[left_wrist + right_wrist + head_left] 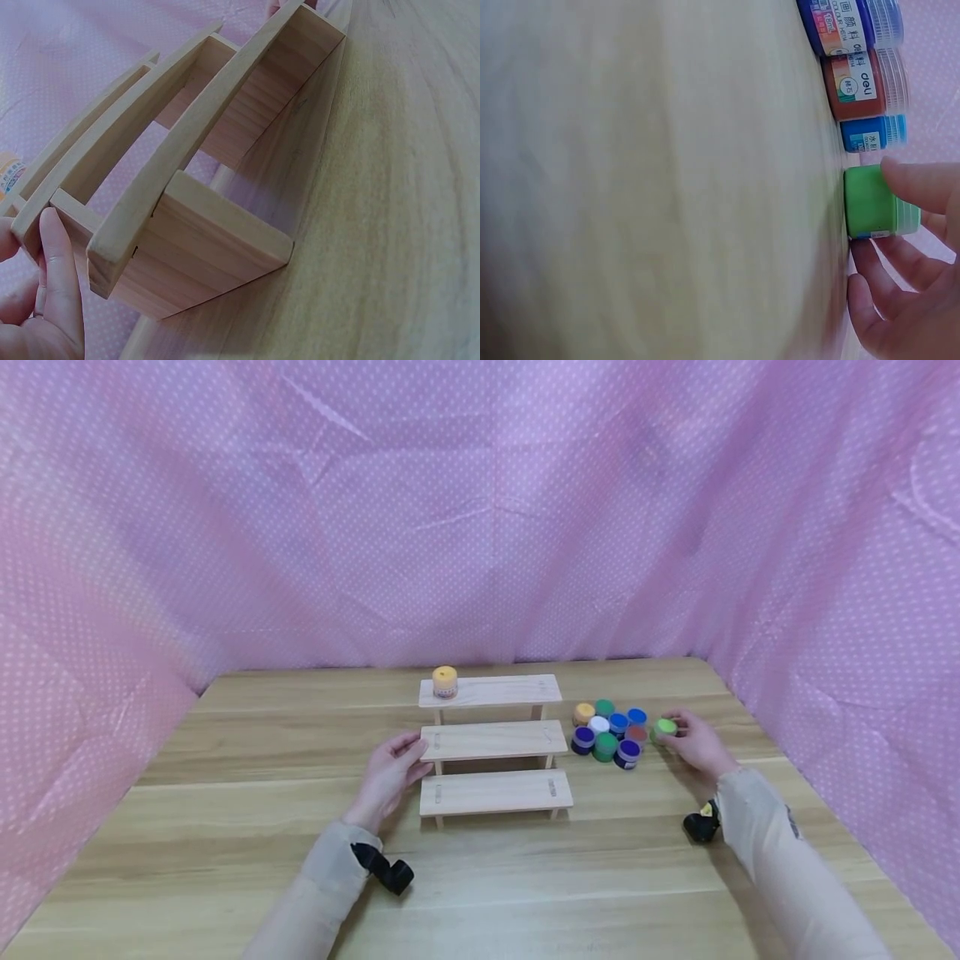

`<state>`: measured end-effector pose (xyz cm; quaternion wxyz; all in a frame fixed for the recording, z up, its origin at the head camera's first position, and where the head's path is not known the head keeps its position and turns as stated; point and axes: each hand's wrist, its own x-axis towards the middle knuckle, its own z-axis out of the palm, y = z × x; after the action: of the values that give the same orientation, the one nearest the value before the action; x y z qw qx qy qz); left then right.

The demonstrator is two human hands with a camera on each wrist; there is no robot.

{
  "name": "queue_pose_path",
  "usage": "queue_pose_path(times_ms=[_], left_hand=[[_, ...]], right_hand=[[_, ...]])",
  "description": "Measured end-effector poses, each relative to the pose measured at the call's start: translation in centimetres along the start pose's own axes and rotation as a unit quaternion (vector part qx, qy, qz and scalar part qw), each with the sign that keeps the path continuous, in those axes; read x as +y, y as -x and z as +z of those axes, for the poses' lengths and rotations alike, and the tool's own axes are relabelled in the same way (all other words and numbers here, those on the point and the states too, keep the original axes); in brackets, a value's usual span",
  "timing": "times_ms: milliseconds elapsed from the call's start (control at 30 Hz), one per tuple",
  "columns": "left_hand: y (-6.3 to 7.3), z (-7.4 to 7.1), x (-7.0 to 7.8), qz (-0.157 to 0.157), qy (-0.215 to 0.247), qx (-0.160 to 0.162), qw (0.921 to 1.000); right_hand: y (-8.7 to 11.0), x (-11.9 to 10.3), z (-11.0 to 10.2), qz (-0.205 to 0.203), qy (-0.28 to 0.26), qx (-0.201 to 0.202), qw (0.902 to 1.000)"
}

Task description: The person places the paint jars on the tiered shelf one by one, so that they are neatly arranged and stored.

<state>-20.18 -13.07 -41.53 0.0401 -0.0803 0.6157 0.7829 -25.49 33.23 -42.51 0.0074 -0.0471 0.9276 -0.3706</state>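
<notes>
Paint pots sit in a tight cluster [609, 732] on the wooden tabletop [225, 827], just to the right of a three-tier wooden display stand [491, 745]. We see our right hand [697, 745] at the right edge of that cluster, its fingers curled round a light green paint pot [664, 728], which stands on the tabletop. From the right wrist view the thumb and fingers [922, 184] pinch this pot, and beside it a blue pot [873, 133], a red-brown pot [862, 84] and a dark blue pot [847, 22] stand in a row, close together.

Our left hand [392, 770] rests at the left end of the stand's middle step, and in the left wrist view a finger [61, 277] lies along the end of that board; the hand is relaxed and wraps nothing. A single yellow paint pot [445, 682] stands at the left end of the top step. Pink dotted cloth [480, 510] hangs behind and to both sides.
</notes>
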Motion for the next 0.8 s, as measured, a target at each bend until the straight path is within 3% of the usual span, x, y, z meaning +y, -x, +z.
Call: queue_pose_path(times_ms=[300, 533, 800], left_hand=[[0.0, 0.2, 0.1, 0.000, 0.003, -0.003, 1.0000], [0.0, 0.3, 0.3, -0.002, 0.001, -0.006, 1.0000], [0.0, 0.1, 0.2, -0.002, 0.000, -0.006, 1.0000]], right_hand=[[0.4, 0.0, -0.3, -0.018, 0.011, 0.022, 0.9995], [0.7, -0.3, -0.6, 0.008, 0.023, 0.020, 0.9995], [0.9, -1.2, -0.7, 0.007, -0.008, 0.030, 0.9995]])
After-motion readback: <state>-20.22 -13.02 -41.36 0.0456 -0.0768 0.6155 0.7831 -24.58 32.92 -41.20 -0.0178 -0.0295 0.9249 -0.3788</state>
